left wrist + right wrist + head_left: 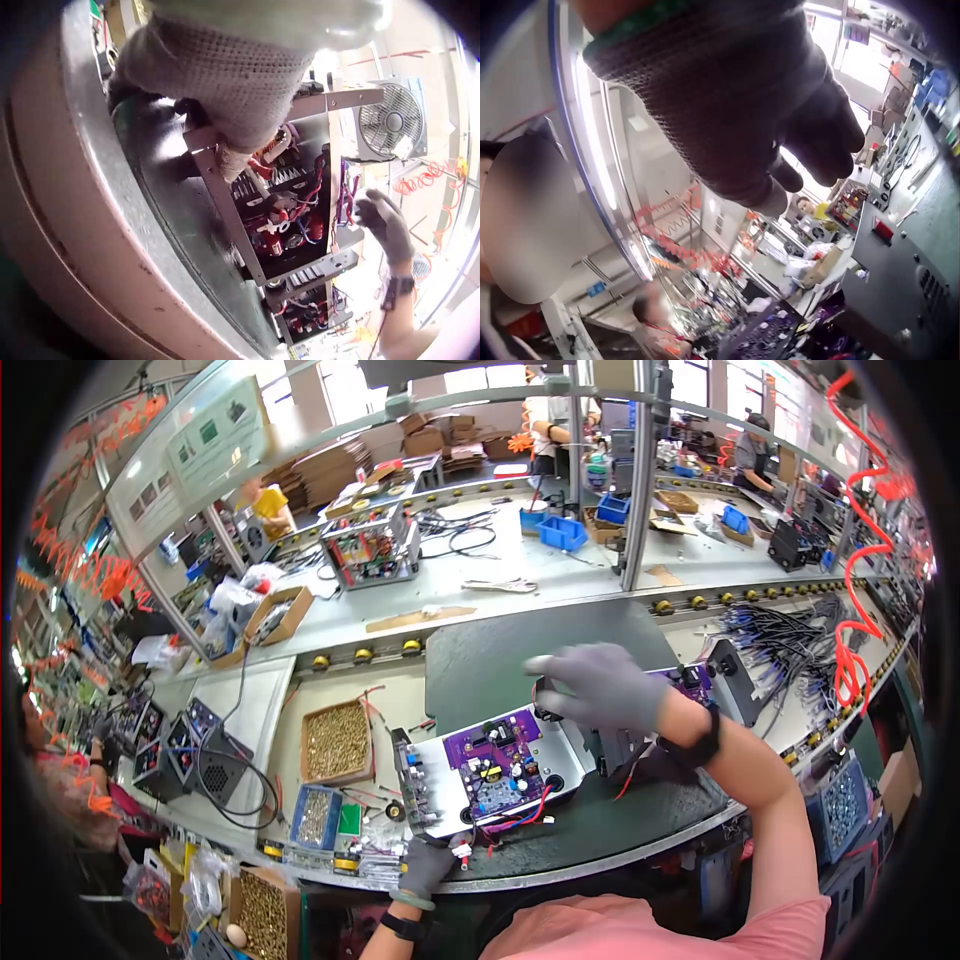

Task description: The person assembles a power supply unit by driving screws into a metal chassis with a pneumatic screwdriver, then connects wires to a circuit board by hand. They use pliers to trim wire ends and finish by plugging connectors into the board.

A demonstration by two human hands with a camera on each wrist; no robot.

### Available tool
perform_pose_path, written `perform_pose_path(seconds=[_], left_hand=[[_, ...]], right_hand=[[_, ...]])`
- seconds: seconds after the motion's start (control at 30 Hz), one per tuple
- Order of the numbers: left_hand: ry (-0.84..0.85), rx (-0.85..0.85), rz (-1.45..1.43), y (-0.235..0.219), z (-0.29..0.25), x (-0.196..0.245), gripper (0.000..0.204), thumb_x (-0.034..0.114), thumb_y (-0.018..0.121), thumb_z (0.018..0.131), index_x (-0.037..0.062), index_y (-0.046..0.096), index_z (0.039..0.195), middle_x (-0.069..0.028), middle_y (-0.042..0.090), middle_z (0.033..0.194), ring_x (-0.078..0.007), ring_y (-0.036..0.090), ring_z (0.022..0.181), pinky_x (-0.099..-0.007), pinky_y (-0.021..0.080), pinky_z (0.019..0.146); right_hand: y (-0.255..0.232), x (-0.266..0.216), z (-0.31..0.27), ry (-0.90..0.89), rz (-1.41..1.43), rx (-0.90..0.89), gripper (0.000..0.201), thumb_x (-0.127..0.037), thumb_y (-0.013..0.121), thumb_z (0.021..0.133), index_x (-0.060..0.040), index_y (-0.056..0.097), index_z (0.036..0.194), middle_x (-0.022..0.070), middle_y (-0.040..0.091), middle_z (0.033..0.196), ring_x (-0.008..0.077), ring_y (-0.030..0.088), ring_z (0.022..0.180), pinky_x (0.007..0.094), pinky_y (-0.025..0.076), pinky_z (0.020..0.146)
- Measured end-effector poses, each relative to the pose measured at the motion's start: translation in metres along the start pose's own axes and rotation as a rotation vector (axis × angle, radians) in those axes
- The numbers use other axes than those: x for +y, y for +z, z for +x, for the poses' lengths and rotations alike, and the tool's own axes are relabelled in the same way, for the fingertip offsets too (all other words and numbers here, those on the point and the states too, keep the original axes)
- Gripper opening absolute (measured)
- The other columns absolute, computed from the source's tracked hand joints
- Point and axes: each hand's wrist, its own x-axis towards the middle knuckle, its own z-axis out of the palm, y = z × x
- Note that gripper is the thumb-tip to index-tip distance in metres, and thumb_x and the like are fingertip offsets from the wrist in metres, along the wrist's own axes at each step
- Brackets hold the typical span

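A metal chassis (570,755) with purple circuit boards (495,760) lies on the black work mat (540,650). At its front left corner my gloved left hand (428,865) grips the edge; in the left wrist view, a gloved fingertip (234,161) reaches over the metal frame (225,206) beside red and blue wires. A white connector (462,851) sits close to that hand. My gloved right hand (605,685), blurred, is raised over the right part of the chassis. Its fingers (821,150) are loosely extended in the right wrist view, with nothing seen between them.
A cardboard box of brass-coloured parts (336,743) and a blue bin of small screws (316,817) stand left. Black cables (790,650) are heaped at the right, where a coiled red hose (860,540) hangs. Opened units (190,755) stand on the far left.
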Motion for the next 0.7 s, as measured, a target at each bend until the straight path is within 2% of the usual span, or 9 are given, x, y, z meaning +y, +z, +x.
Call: perform_pose_path(seconds=[0.1,0.17,0.27,0.33,0.37,0.4,0.5,0.63,0.7], left_hand=[[0.011,0.086,0.234,0.006,0.004,-0.011,0.054,0.046,0.084,0.074,-0.0001,0.065,0.053,-0.0137,0.060,0.049,-0.0307,0.063,0.047,-0.0413,0.048,0.049],[-0.008,0.051,0.247,0.002,0.005,-0.006,0.050,0.044,0.084,0.075,-0.0006,0.068,0.060,-0.0141,0.065,0.056,-0.0307,0.067,0.054,-0.0401,0.051,0.054],[-0.019,-0.081,0.053,-0.010,-0.001,0.032,0.036,0.034,0.079,0.081,0.0076,0.074,0.105,-0.0117,0.075,0.098,-0.0276,0.071,0.093,-0.0383,0.054,0.079],[0.054,-0.054,0.085,0.007,0.012,-0.031,0.053,0.038,0.083,0.076,0.0052,0.067,0.114,-0.0123,0.074,0.101,-0.0269,0.071,0.095,-0.0380,0.054,0.081],[0.128,-0.033,0.128,0.011,0.019,-0.055,0.070,0.043,0.086,0.071,0.0028,0.060,0.122,-0.0129,0.073,0.104,-0.0263,0.071,0.097,-0.0378,0.054,0.083],[-0.129,-0.284,0.096,-0.012,0.017,-0.021,0.090,0.045,0.088,0.068,0.0063,0.045,0.138,-0.0140,0.069,0.117,-0.0266,0.068,0.107,-0.0376,0.053,0.090],[-0.007,-0.553,0.216,-0.069,0.032,0.013,0.091,0.044,0.088,0.068,0.0051,0.045,0.138,-0.0160,0.064,0.121,-0.0293,0.064,0.111,-0.0401,0.051,0.093],[0.416,0.133,0.501,-0.116,0.069,0.064,0.068,0.020,0.080,0.076,0.0052,0.051,0.135,-0.0150,0.062,0.113,-0.0312,0.064,0.102,-0.0409,0.051,0.091],[0.411,0.204,0.154,-0.121,0.070,0.124,0.052,0.008,0.073,0.080,-0.0002,0.056,0.128,-0.0158,0.064,0.120,-0.0258,0.063,0.111,-0.0359,0.050,0.095]], right_hand=[[0.028,-0.004,0.070,0.185,-0.182,-0.537,0.035,-0.028,0.054,0.090,-0.0085,0.068,0.116,0.0177,0.071,0.103,0.0348,0.068,0.095,0.0441,0.053,0.083],[0.081,0.026,0.094,0.231,-0.287,-0.806,0.032,-0.033,0.053,0.090,-0.0138,0.075,0.104,0.0168,0.072,0.099,0.0366,0.067,0.093,0.0451,0.051,0.087],[0.079,0.025,0.093,0.194,-0.260,-0.720,0.026,-0.026,0.056,0.088,-0.0114,0.075,0.100,0.0142,0.072,0.096,0.0367,0.068,0.090,0.0445,0.052,0.086],[0.065,0.012,0.068,-0.043,0.143,-0.169,0.025,-0.018,0.057,0.087,-0.0075,0.073,0.104,0.0126,0.073,0.091,0.0350,0.068,0.088,0.0432,0.052,0.084],[0.058,0.004,0.057,-0.055,0.129,-0.180,0.025,-0.018,0.057,0.087,-0.0075,0.073,0.104,0.0126,0.073,0.091,0.0350,0.068,0.088,0.0432,0.052,0.084],[0.051,-0.006,0.043,-0.052,0.105,-0.168,0.026,-0.015,0.056,0.088,-0.0054,0.069,0.108,0.0123,0.072,0.088,0.0335,0.069,0.086,0.0426,0.053,0.082],[0.043,-0.012,0.014,0.057,0.236,-0.175,0.030,-0.010,0.054,0.089,-0.0045,0.061,0.118,0.0123,0.072,0.087,0.0302,0.070,0.085,0.0408,0.054,0.079],[0.041,-0.012,0.017,0.250,0.467,-0.302,0.030,-0.007,0.054,0.091,-0.0031,0.054,0.121,0.0118,0.073,0.090,0.0238,0.071,0.082,0.0360,0.055,0.075],[0.044,-0.013,0.020,0.291,0.562,-0.310,0.026,-0.007,0.056,0.091,-0.0023,0.058,0.116,0.0113,0.072,0.090,0.0199,0.070,0.079,0.0335,0.055,0.072]])
